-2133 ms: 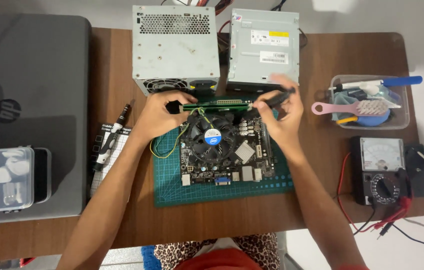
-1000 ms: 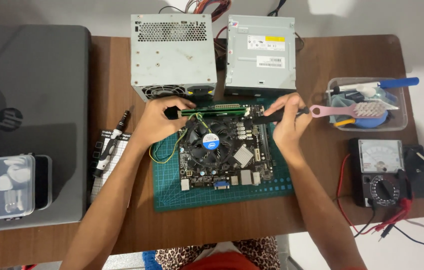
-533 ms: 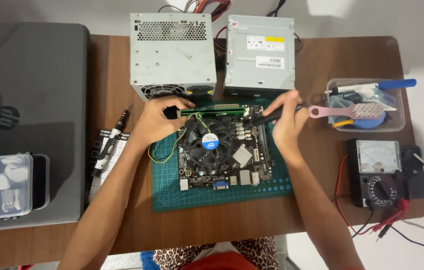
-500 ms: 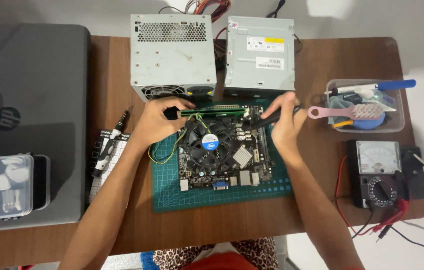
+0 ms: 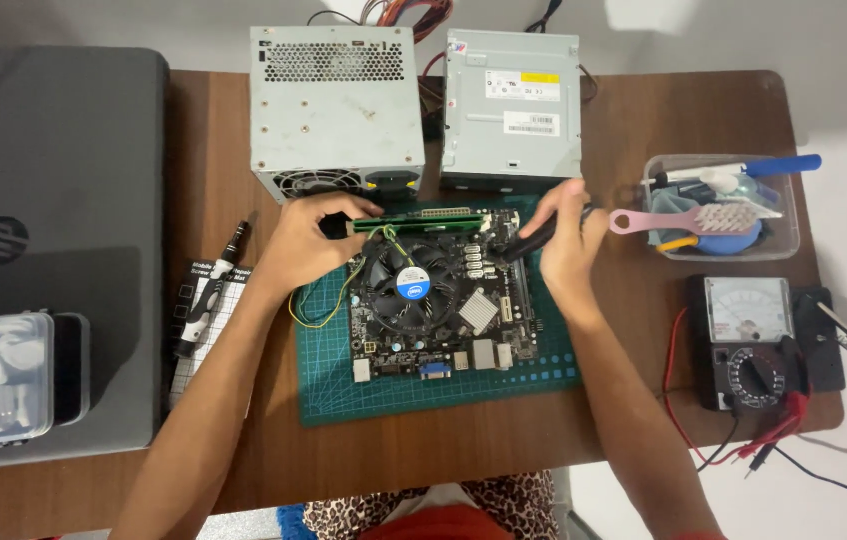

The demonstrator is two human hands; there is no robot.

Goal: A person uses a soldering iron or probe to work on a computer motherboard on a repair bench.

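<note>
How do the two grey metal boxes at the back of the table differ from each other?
The left box is wider and has vent holes on top and a fan grille in front. The right box is narrower, with a smooth top bearing stickers. Both are grey metal, standing side by side behind the motherboard.

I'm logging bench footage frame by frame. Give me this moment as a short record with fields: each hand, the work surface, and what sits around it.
left hand: grip on the left end of the long green memory stick
right hand: holds a black tool over the board's right edge
board: black square motherboard with round fan
surface: green cutting mat on brown wooden table
behind: grey metal power supply box
right side: black analog multimeter
</note>
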